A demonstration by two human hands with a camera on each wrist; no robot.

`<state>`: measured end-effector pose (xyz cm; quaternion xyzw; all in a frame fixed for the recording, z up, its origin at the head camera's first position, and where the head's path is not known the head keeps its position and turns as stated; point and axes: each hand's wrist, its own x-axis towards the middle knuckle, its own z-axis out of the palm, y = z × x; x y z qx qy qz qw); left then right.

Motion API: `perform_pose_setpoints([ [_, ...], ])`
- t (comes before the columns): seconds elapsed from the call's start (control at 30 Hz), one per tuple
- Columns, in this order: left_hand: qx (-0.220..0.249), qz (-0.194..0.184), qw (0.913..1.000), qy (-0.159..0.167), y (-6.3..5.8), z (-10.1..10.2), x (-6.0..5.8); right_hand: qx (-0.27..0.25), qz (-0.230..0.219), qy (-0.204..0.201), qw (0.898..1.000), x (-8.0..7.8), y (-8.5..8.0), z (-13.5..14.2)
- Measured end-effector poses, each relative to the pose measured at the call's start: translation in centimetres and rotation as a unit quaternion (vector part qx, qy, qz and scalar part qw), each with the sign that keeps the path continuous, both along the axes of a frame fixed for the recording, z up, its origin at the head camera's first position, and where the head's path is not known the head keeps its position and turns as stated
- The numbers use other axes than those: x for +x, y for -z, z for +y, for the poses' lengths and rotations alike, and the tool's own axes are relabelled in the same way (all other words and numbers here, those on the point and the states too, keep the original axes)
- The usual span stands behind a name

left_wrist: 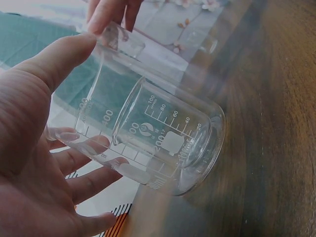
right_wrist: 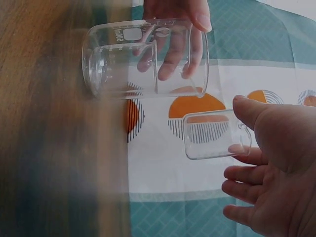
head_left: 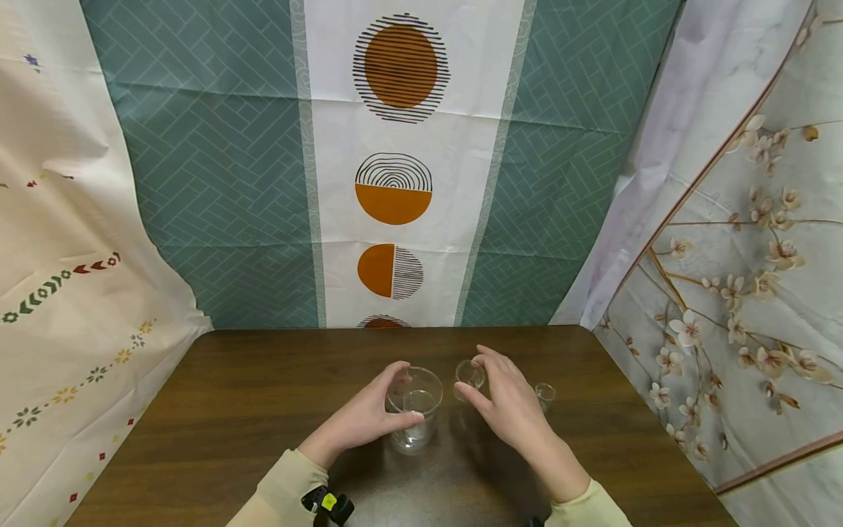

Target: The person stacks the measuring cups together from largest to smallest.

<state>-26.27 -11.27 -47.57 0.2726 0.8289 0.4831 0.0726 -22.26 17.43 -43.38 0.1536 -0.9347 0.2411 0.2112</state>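
My left hand holds a large glass beaker near its rim, thumb on the near side and fingers round the far left. A smaller beaker, with marks up to 100, stands inside it. Just to the right, my right hand pinches a small clear beaker at its rim between thumb and index finger. In the right wrist view that beaker hangs above the table, apart from the large one, and its other fingers are spread loosely. Beyond the right hand stands another tiny beaker, partly hidden by it.
Everything is over a dark brown wooden table. A green and white patterned cloth hangs behind its far edge. Patterned cloths hang at the left and right sides. A black band with a yellow patch sits at the left wrist.
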Motion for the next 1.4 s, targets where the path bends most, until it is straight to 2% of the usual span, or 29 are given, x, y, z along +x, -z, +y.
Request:
perform_pose_setpoints([
  [0.6, 0.001, 0.011, 0.9999, -0.003, 0.0, 0.1, 0.1, 0.002, 0.007, -0.013, 1.0, 0.2, -1.4, -1.0],
  [1.4, -0.003, -0.003, 1.0, -0.003, -0.1, 0.1, 0.0, -0.007, 0.014, -0.018, 1.0, 0.2, -2.5, -2.3],
])
